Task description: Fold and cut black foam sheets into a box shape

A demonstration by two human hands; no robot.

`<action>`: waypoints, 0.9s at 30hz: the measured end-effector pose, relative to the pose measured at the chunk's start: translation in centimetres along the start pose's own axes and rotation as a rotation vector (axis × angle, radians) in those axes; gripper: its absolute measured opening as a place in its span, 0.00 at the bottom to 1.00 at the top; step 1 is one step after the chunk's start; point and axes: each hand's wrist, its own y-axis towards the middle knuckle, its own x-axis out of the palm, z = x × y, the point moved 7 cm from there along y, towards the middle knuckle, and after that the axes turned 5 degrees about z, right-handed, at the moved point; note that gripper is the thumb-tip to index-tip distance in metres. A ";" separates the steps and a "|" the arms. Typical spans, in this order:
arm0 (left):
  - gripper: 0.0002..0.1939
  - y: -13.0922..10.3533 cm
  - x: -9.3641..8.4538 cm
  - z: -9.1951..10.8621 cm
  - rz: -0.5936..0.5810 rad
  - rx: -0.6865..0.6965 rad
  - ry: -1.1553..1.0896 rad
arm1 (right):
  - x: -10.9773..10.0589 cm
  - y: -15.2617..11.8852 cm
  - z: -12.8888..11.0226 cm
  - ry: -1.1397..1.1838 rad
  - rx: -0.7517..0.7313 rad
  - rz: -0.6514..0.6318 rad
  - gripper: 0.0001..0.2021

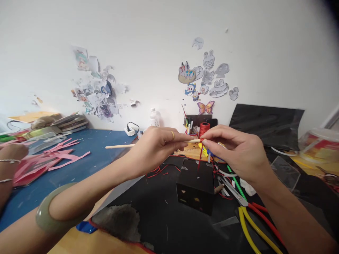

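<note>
My left hand (161, 148) is closed round a thin wooden stick (119, 146), which lies nearly level and sticks out to the left. At the stick's right end, my right hand (233, 150) pinches red string (201, 151) wound about the tip. The string hangs down to the top of a small black box (196, 183), which stands on the black sheet below my hands. Small cut-outs show on the box's front. Just behind my right fingertips stands a spool of red thread (204, 127).
Scissors (238, 195) with red and yellow handles lie right of the box. Another person's hand (13, 151) is at the far left beside pink strips (63, 154) on the blue table (97, 169). A bottle (154, 118) and a power strip (129, 131) stand by the wall.
</note>
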 end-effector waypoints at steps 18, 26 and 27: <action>0.13 -1.1 1.5 -5.2 0.004 -0.134 0.034 | -0.4 0.9 4.4 -0.028 0.214 -0.015 0.10; 0.12 -2.7 4.9 -8.7 -0.087 -0.334 -0.100 | -0.9 1.0 5.1 -0.044 0.210 -0.028 0.11; 0.12 -2.9 5.3 -9.1 -0.099 -0.359 -0.135 | -0.7 0.9 5.0 -0.047 0.212 -0.058 0.13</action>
